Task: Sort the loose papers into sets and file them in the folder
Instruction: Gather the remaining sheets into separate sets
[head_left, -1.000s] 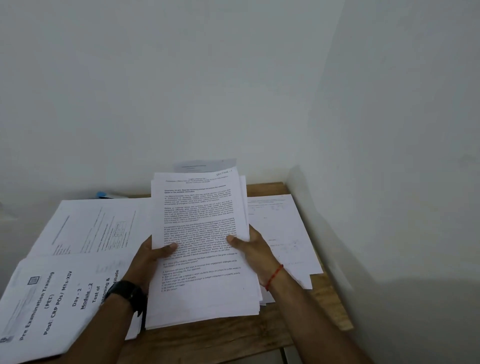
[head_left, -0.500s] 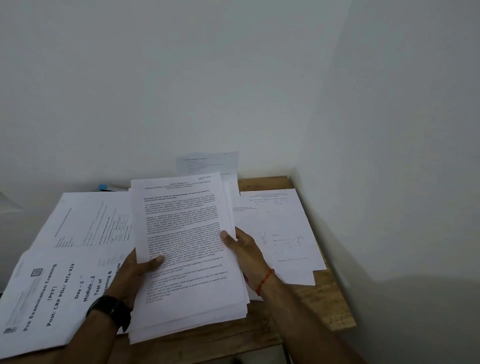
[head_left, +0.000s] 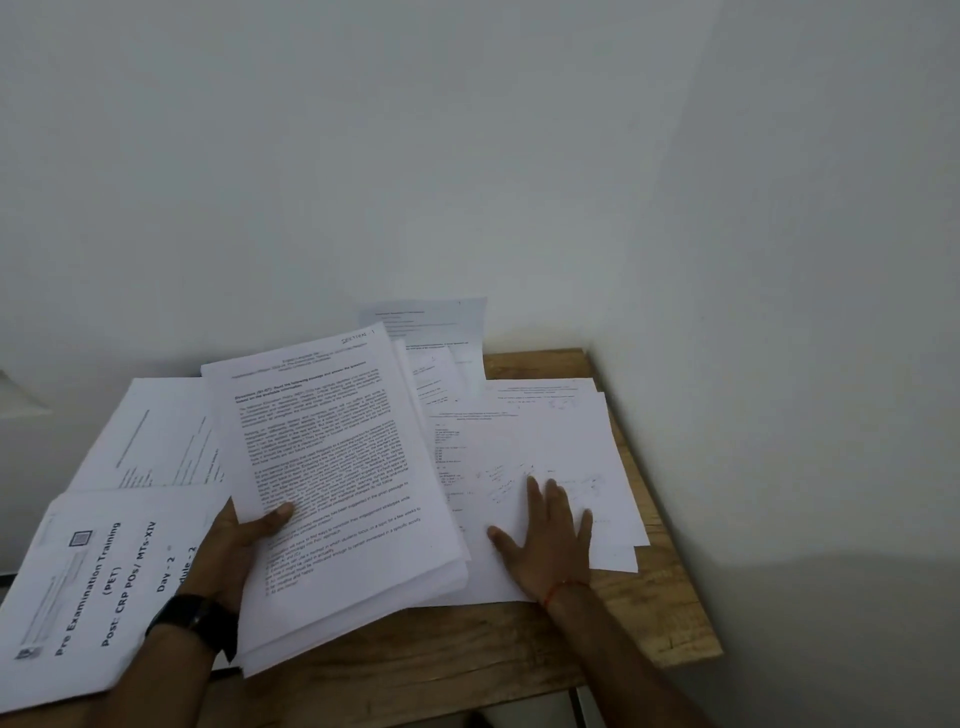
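Observation:
My left hand (head_left: 241, 538) grips a thick stack of printed pages (head_left: 337, 467), thumb on top, holding it tilted above the wooden table (head_left: 670, 613). My right hand (head_left: 548, 540) lies flat, fingers spread, on loose sheets with faint writing (head_left: 545, 447) at the table's right side. A booklet titled "Pre Examination Training" (head_left: 98, 587) lies at the front left. More sheets (head_left: 150, 436) lie behind it. No folder is visible.
White walls close in the table at the back and right, forming a corner. One sheet (head_left: 436, 322) leans against the back wall. The table's front right corner (head_left: 696, 649) is bare wood. A black watch (head_left: 195, 621) is on my left wrist.
My right hand let go of the stack and moved right, down flat onto the loose sheets. My left hand carried the stack leftward, and it is now tilted.

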